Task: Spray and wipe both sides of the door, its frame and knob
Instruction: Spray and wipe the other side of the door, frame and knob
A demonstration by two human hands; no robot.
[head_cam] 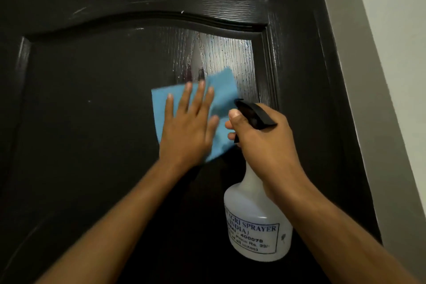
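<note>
While left hand presses cloth flat, right hand grips sprayer, hiding trigger

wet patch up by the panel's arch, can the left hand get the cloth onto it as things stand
Probably yes: the left hand presses the blue cloth flat just below the wet patch, and nothing lies between them.

cloth on door | spray bottle right of cloth

Two bare arms and two hands are seen.

No sleeves are worn on either forearm. No rings, watch or gloves are seen on the left hand or the right hand. Short nails are seen on the fingers.
</note>
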